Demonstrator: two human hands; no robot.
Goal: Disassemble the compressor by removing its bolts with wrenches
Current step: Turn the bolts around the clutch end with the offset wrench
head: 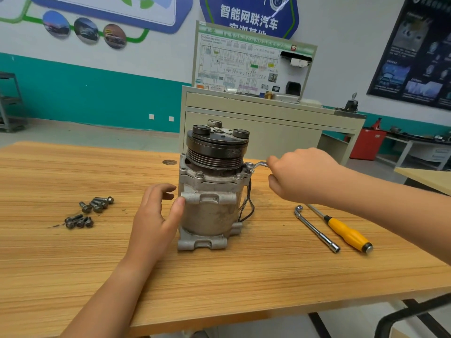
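Judged heavy, stiff cast metal, top-heavy under its pulley: compressor (210, 196), upright mid-table (73, 264). Best braced low on the body, never by the pulley. Steadied by left hand (156, 215), thumb pressed against its side, fingers loosely spread. Wrench (255, 165) gripped by curled right hand (300, 176), ring seated at the top flange.

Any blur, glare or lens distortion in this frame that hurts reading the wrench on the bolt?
Head view: wide-angle distortion bows the table edges; glare streaks the blue sign; the dark poster at right is soft; light is even, shadows faint; compressor, wrench and right hand read sharp.
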